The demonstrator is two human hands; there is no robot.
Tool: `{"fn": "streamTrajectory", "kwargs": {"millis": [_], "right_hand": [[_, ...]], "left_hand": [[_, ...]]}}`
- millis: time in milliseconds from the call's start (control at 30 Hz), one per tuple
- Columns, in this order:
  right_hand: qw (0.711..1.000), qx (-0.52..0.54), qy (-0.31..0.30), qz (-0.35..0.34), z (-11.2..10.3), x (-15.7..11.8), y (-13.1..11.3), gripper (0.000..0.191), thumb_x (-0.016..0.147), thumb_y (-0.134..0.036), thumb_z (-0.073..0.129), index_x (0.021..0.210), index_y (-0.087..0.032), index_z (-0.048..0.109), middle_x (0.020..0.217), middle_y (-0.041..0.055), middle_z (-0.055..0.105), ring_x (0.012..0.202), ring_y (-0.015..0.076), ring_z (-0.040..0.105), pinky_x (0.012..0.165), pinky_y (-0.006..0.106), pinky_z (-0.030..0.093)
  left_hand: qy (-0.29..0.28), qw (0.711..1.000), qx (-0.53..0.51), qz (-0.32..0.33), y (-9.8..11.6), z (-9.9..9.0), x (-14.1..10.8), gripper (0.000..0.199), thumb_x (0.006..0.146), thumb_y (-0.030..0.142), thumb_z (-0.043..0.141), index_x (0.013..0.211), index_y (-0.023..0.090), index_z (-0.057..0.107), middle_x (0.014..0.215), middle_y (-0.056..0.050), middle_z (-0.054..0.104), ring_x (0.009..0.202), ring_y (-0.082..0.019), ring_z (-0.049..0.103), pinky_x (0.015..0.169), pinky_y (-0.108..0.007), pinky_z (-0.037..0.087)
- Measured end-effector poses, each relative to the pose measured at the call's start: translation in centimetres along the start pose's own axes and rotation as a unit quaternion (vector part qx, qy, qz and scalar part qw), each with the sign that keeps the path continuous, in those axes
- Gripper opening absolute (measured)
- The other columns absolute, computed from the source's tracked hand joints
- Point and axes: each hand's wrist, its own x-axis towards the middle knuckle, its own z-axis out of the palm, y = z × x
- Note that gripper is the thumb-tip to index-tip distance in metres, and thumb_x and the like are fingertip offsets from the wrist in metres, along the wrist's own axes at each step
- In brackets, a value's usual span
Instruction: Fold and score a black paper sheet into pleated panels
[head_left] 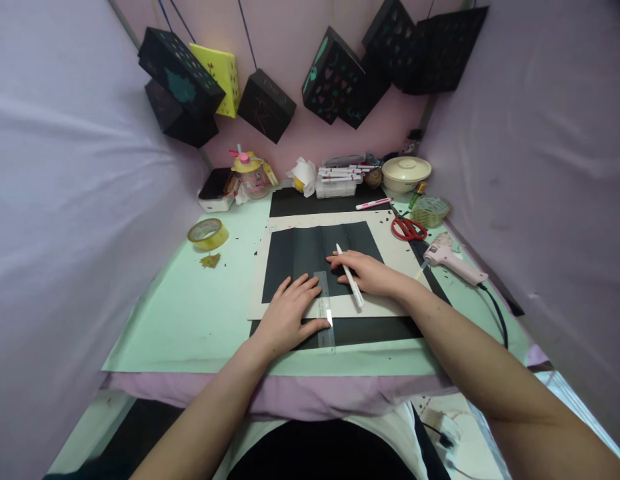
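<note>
Left hand (pixel 285 320), fingers spread, steadies ruler (pixel 327 340) at six o'clock on dark paper (pixel 305 243), presumably against slipping; right hand (pixel 370 272) grips pen (pixel 349 275).

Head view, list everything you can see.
Board: one, white, centre
Paper: one, black, on board
Card: count unclear, black, underneath board
Ruler: one, clear, crossing board
Pen: one, white, above paper
Marker: one, pink, behind board
Scissors: one, red, right
Glue gun: one, pink, right
Tape: one roll, yellow, left
Scrap: one, brownish, near tape
Patterned roll: one, greenish, right
Cup: one, yellow-lidded, back left
Pen box: one, clear, back
Bowl: one, cream, back right
Hanging boxes: several black, one yellow, above
Tabletop: one, mint, centre
Curtains: two, lilac, sides
Left hand: one, bare, on ruler
Right hand: one, bare, holding pen
</note>
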Motion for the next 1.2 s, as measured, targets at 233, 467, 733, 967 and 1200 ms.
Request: {"fn": "streamTrajectory", "kwargs": {"millis": [233, 467, 733, 967, 1200], "right_hand": [[1.000, -0.011, -0.004, -0.005, 0.1, 0.0, 0.0, 0.034, 0.083, -0.021, 0.062, 0.116, -0.022, 0.060, 0.128, 0.0097, 0.061, 0.123, 0.0250, 0.053, 0.105, 0.047, 0.039], [1.000, -0.011, -0.005, -0.003, -0.1, -0.1, -0.2, 0.031, 0.084, -0.023, 0.061, 0.115, -0.024, 0.060, 0.131, 0.0088, 0.060, 0.125, 0.0244, 0.052, 0.105, 0.047, 0.039], [1.000, 0.008, 0.011, -0.028, 0.4, 0.0, -0.9, 0.028, 0.085, -0.024, 0.061, 0.112, -0.025, 0.059, 0.136, 0.0064, 0.057, 0.134, 0.0216, 0.043, 0.114, 0.051, 0.026], [0.999, 0.030, -0.014, -0.023, 0.8, 0.1, -1.1, 0.028, 0.085, -0.024, 0.061, 0.113, -0.024, 0.060, 0.132, 0.0072, 0.060, 0.129, 0.0224, 0.048, 0.105, 0.042, 0.041], [0.999, 0.030, -0.016, -0.019, 0.8, 0.1, -1.0, 0.029, 0.085, -0.024, 0.061, 0.113, -0.025, 0.061, 0.133, 0.0057, 0.059, 0.129, 0.0225, 0.048, 0.107, 0.043, 0.040]], "left_hand": [[0.026, 1.000, -0.005, 0.015, -0.1, 0.1, -0.2, 0.055, 0.086, 0.058, 0.054, 0.126, 0.020, 0.056, 0.140, -0.008, 0.052, 0.137, -0.027, 0.038, 0.116, -0.051, 0.023], [0.040, 0.999, -0.006, 0.021, 0.0, 0.3, -0.2, 0.051, 0.087, 0.055, 0.055, 0.126, 0.022, 0.058, 0.138, -0.008, 0.055, 0.135, -0.027, 0.040, 0.115, -0.051, 0.026], [0.032, 0.999, -0.009, 0.016, 0.0, 0.2, -0.2, 0.050, 0.087, 0.053, 0.057, 0.126, 0.022, 0.057, 0.139, -0.007, 0.053, 0.135, -0.027, 0.040, 0.115, -0.051, 0.026], [0.036, 0.999, -0.009, 0.015, -0.1, 0.4, -0.1, 0.049, 0.087, 0.052, 0.057, 0.126, 0.021, 0.057, 0.140, -0.008, 0.052, 0.135, -0.027, 0.041, 0.115, -0.050, 0.027], [0.034, 0.999, -0.015, 0.016, -0.1, 0.3, -0.2, 0.049, 0.087, 0.052, 0.057, 0.125, 0.022, 0.058, 0.140, -0.007, 0.052, 0.136, -0.027, 0.040, 0.115, -0.050, 0.027]]}}
